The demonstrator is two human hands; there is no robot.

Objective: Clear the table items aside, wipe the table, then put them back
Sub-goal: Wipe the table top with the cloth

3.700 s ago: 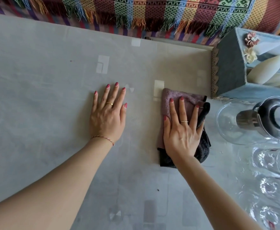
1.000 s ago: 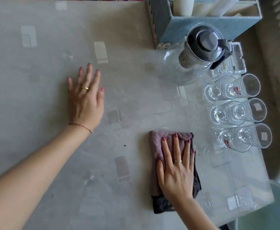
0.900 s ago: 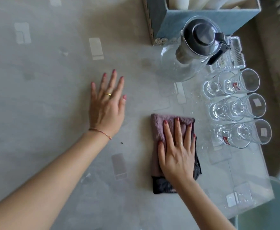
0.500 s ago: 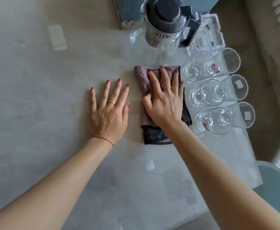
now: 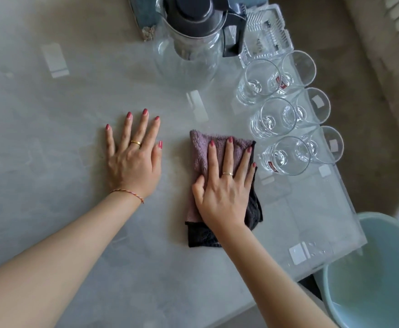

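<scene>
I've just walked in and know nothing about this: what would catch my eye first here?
Two bare hands lie flat on a pale table: the left hand on the bare surface, the right hand pressing a folded mauve and dark cloth. Right of the cloth, six empty glasses stand in pairs, with a dark-lidded glass jug behind them.

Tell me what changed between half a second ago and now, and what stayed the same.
The right hand slid the cloth back toward the person, away from the pitcher, so it now lies beside the nearest glasses. Nothing was grasped or released. The left hand stays flat on the table; pitcher and glasses are unmoved.
</scene>
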